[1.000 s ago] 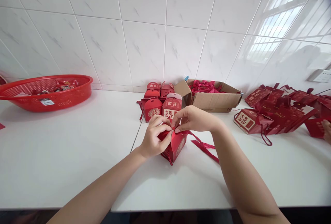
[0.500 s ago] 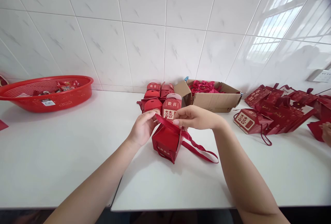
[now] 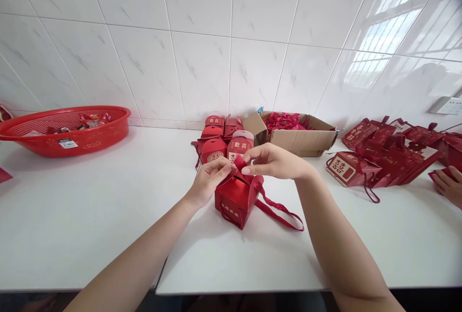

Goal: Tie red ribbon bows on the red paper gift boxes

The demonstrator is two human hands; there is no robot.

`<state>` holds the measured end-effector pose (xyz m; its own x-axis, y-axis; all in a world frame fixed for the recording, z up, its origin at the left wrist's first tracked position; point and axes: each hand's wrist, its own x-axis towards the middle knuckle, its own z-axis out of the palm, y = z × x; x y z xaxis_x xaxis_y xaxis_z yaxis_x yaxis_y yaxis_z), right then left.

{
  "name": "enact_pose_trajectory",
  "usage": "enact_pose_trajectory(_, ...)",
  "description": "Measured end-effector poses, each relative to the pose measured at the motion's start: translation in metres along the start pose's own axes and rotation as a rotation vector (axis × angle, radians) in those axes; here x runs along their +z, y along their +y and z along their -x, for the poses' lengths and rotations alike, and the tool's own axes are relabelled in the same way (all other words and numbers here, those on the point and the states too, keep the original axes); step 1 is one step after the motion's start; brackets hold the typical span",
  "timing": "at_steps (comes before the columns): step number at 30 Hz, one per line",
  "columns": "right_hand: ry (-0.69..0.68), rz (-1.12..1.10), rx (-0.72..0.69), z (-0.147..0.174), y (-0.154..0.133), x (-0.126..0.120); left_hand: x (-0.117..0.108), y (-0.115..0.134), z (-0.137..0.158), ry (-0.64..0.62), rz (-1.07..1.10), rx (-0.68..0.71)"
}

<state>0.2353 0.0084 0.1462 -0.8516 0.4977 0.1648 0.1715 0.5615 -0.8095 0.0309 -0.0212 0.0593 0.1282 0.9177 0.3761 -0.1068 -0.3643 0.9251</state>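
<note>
A small red gift box (image 3: 234, 201) stands on the white table in front of me, with a twisted cord on its near side. My left hand (image 3: 209, 180) is closed, thumb and fingers pinching the box's left top flap. Above the top, my right hand (image 3: 267, 162) pinches a looped part of a red ribbon (image 3: 277, 205). The ribbon's loose length trails down the box's right side onto the table. Just behind the hands stand several filled-out red boxes (image 3: 213, 151), one showing gold characters. The fingertips partly hide the flap and ribbon loop.
A red plastic basket (image 3: 90, 138) with wrapped packets sits at the left. Behind the boxes is a cardboard box (image 3: 303, 141) of red ribbons. Several red gift boxes (image 3: 353, 168) and bags stand right, near another person's hand (image 3: 449, 184).
My left hand has moved slightly right and down, from the ribbon onto the box flap. The ribbon now bunches in a loop at my right fingertips. The other person's hand has come further into view.
</note>
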Motion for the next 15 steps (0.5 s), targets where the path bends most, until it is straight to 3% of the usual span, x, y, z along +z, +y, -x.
enact_pose_trajectory(4,0.089,-0.084,-0.066,0.004,-0.002,-0.004,0.001,0.000,0.003,-0.094,-0.142,0.083)
enact_pose_trajectory(7,0.122,-0.103,-0.088,0.005,-0.003,-0.005,0.004,0.001,0.004,-0.061,-0.215,0.061)
enact_pose_trajectory(15,-0.003,0.058,0.194,-0.009,0.009,0.006,0.002,-0.001,0.002,0.058,-0.043,-0.050)
